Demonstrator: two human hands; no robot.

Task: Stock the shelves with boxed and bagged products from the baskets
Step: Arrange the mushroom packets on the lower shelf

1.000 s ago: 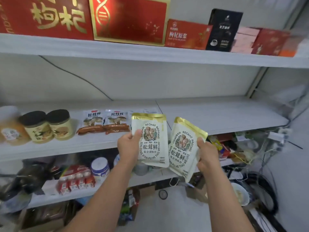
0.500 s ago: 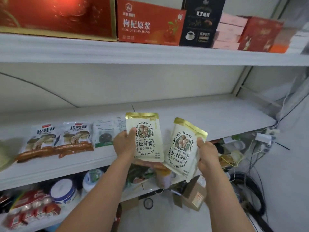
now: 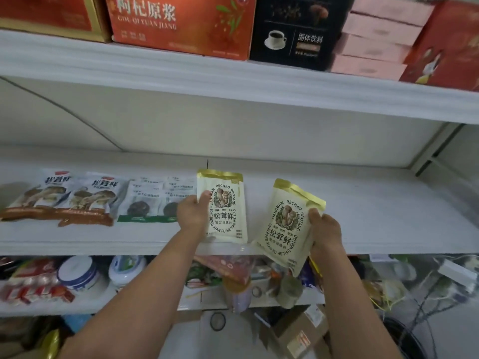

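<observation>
On the middle shelf (image 3: pixel 363 203), four packets (image 3: pixel 103 200) lie left of two hand-held pouches (image 3: pixel 225 208).

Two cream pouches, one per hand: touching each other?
Apart. Head view: a strip of white shelf shows between the left pouch, held by the left hand, and the right pouch, held by the right hand.

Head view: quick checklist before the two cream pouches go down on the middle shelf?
1. Grip of left hand on left pouch: ok.
2. Grip of right hand on right pouch: ok.
3. Bare middle shelf space right of the green-label packets: ok.
4. Is the left pouch upright, label readable: ok.
5. Is the right pouch square to the shelf: not ok, tilted.
6. Is the left pouch touching the shelf: cannot tell.
</observation>
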